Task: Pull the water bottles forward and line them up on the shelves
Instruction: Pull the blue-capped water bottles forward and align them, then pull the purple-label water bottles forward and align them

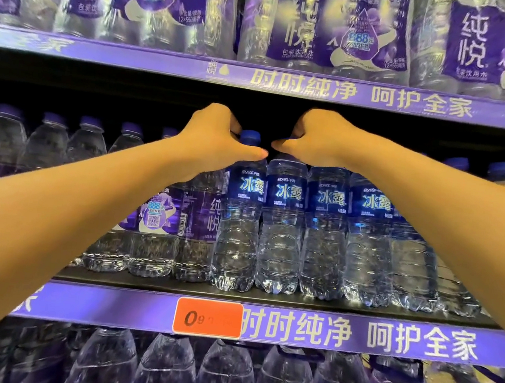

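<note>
Bottles gripped, seemingly, by both hands' fingers.

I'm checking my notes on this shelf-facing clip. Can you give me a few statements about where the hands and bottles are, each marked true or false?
1. Both hands are up at the bottle tops on the middle shelf. True: the left hand and right hand reach in at cap height.
2. The blue-label bottles stand at the shelf's front edge. True.
3. The orange price tag is on the top shelf strip. False: it sits on the strip below the middle shelf.
4. The purple-label bottles stand right of the blue-label ones. False: they stand to the left.
5. The right hand holds a bottle out in the aisle. False: it is at the bottle tops on the shelf.
</note>
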Demonstrator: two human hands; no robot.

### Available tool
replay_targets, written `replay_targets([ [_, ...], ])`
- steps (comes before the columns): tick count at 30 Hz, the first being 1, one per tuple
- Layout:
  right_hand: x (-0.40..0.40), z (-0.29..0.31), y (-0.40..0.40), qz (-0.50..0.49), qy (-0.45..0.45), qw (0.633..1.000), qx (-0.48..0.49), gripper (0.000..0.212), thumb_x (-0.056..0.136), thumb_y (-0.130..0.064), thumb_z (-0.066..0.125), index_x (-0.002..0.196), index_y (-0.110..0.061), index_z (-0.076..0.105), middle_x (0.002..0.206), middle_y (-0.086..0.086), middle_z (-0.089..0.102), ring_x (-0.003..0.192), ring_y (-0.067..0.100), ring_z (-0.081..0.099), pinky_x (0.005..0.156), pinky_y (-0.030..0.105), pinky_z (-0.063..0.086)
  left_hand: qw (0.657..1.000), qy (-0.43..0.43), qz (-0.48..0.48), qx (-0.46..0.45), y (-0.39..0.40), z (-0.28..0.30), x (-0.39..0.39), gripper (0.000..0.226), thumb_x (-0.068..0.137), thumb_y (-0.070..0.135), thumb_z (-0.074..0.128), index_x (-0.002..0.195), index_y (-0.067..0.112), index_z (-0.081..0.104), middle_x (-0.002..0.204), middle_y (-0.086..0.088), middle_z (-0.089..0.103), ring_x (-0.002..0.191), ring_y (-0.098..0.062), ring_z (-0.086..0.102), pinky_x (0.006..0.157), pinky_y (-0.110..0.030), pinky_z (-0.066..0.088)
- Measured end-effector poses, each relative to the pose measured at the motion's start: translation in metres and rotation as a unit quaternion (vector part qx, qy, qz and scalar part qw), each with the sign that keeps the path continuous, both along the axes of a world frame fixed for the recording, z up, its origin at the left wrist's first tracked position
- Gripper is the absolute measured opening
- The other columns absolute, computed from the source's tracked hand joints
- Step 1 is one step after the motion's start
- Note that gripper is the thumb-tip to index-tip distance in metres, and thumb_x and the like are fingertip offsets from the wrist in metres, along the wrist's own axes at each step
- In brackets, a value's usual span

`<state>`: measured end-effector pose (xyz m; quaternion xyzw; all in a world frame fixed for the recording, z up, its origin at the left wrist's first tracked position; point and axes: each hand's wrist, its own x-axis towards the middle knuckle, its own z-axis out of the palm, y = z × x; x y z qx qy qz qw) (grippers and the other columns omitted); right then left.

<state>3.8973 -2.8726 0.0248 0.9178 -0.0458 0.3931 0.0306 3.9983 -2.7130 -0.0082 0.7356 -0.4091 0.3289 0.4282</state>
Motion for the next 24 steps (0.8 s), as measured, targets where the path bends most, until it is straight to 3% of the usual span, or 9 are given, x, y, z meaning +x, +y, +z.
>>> replay_targets([
  [2,-0.002,-0.002,0.000,0.001,-0.008,1.000,-0.008,0.051,0.088,-0.053,0.059,0.087,-0.003,0.068,0.079,0.013,0.067,0.073,0.030,0.060,0.063,0.036,0.050,1.000,-0.004,-0.007,-0.002,0.002,-0.002,-0.002,0.043,0.071,0.042,0.084,0.101,0.015,0.070,0.090,-0.001,0.073,0.084,-0.018,0.070,0.080,-0.042,0.058],
  [4,-0.004,-0.004,-0.001,0.018,-0.028,0.999,-0.014,0.052,0.088,-0.052,0.060,0.104,-0.003,0.068,0.097,0.014,0.071,0.090,0.032,0.064,0.081,0.045,0.055,1.000,-0.004,-0.022,-0.016,0.005,-0.003,-0.006,0.040,0.077,0.042,0.079,0.107,0.018,0.069,0.093,0.003,0.072,0.087,-0.015,0.069,0.082,-0.041,0.058],
  [6,-0.009,-0.006,-0.001,0.037,-0.055,0.997,-0.026,0.051,0.089,-0.051,0.061,0.116,-0.008,0.064,0.112,0.008,0.068,0.102,0.027,0.061,0.091,0.038,0.051,0.999,0.004,-0.034,-0.029,0.013,-0.002,-0.010,0.037,0.081,0.043,0.075,0.110,0.022,0.067,0.097,0.006,0.072,0.089,-0.011,0.068,0.084,-0.038,0.058],
  [8,-0.013,-0.010,-0.001,0.063,-0.076,0.995,-0.025,0.050,0.089,-0.049,0.062,0.123,-0.012,0.060,0.120,0.003,0.064,0.109,0.021,0.059,0.093,0.030,0.046,0.998,0.012,-0.048,-0.045,0.027,-0.002,-0.014,0.035,0.083,0.042,0.073,0.110,0.021,0.067,0.100,0.006,0.072,0.093,-0.009,0.068,0.087,-0.037,0.057],
  [19,-0.007,-0.049,0.044,0.178,-0.146,0.973,0.031,0.045,0.088,-0.043,0.065,0.125,-0.018,0.061,0.121,-0.005,0.065,0.110,0.010,0.059,0.093,0.019,0.041,0.991,0.040,-0.023,-0.128,0.146,-0.031,0.005,0.017,0.088,0.026,0.070,0.102,0.016,0.072,0.097,-0.001,0.075,0.093,-0.013,0.072,0.092,-0.044,0.055],
  [24,0.014,-0.049,0.084,0.131,-0.140,0.982,0.004,0.043,0.089,-0.038,0.065,0.124,-0.013,0.062,0.123,0.000,0.064,0.114,0.016,0.058,0.102,0.030,0.044,0.991,0.011,0.003,-0.135,0.170,-0.034,0.041,0.021,0.078,0.033,0.076,0.095,0.021,0.072,0.091,-0.002,0.075,0.089,-0.022,0.072,0.086,-0.044,0.058],
])
